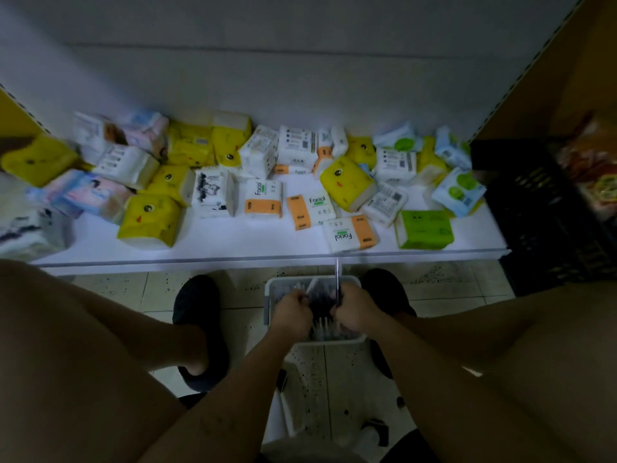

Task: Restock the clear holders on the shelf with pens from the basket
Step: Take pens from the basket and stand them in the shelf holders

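Observation:
A white basket (pixel 277 282) full of dark pens (pixel 322 324) sits on the tiled floor between my feet. Both my hands reach down into it. My right hand (pixel 355 310) grips a pen (pixel 337 275) that stands upright, its tip rising above the basket's far rim. My left hand (pixel 291 314) is curled over the pens on the left side of the basket and pinches something small and pale there; what it is cannot be made out. No clear holders appear in view.
A low white shelf (pixel 233 242) straight ahead carries several tissue packs, yellow (pixel 148 220), orange-and-white (pixel 310 210) and green (pixel 424 230). A black crate (pixel 534 212) stands at the right. My bare legs flank the basket, dark shoes (pixel 197 302) on the floor.

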The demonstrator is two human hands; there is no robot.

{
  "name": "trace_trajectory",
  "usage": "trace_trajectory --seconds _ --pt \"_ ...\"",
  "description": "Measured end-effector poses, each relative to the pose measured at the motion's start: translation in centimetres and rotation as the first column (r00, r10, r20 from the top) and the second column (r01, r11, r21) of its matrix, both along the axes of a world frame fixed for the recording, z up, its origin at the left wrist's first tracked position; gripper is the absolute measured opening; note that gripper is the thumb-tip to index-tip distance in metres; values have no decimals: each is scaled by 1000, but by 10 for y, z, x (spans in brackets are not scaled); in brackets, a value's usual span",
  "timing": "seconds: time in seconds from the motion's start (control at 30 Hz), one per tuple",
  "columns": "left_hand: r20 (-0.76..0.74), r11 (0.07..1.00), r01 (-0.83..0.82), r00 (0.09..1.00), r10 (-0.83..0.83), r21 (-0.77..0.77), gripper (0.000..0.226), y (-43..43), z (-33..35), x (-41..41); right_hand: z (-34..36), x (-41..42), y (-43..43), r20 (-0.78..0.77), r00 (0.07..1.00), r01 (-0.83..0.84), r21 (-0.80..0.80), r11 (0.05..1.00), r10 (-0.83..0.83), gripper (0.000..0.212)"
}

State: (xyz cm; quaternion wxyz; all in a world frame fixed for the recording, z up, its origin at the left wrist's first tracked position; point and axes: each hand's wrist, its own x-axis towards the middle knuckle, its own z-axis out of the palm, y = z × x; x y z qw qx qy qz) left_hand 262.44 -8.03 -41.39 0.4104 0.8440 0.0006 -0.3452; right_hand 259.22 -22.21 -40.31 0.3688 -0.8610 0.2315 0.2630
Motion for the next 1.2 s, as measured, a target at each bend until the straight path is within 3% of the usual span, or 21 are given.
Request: trace_trajectory --seconds 0.23,0.33,0.4,0.47,0.53,0.67,0.87,1.07,1.2 --pt "238 968 -94 960 150 -233 27 3 39 9 52 2 14 117 984 105 206 973 -131 20" --pt "344 953 -93 919 194 -289 26 3 54 13 69 5 15 259 963 44 131 990 -77 26" --pt "347 949 -106 914 211 -298 24 3 62 17 80 10 12 350 934 49 61 997 -67 26" --pt "324 938 -136 914 243 -319 21 4 71 22 92 14 11 413 904 79 93 993 -111 3" --pt "343 931 -138 903 258 -338 22 4 83 28 103 20 11 490 863 84 93 992 -119 24" --pt "420 908 -96 863 280 -409 33 6 120 39 124 30 16 607 787 61 104 993 -112 5" --pt "375 769 -56 848 373 -637 20 11 180 57 173 49 23 729 648 93 211 973 -220 26" --pt "519 770 17 748 413 -638 12 18 246 71 229 55 26 803 493 66 351 934 -336 21" --pt "623 809 111 700 349 -577 9 26 291 76 265 58 28 853 420 31 329 944 -311 19"
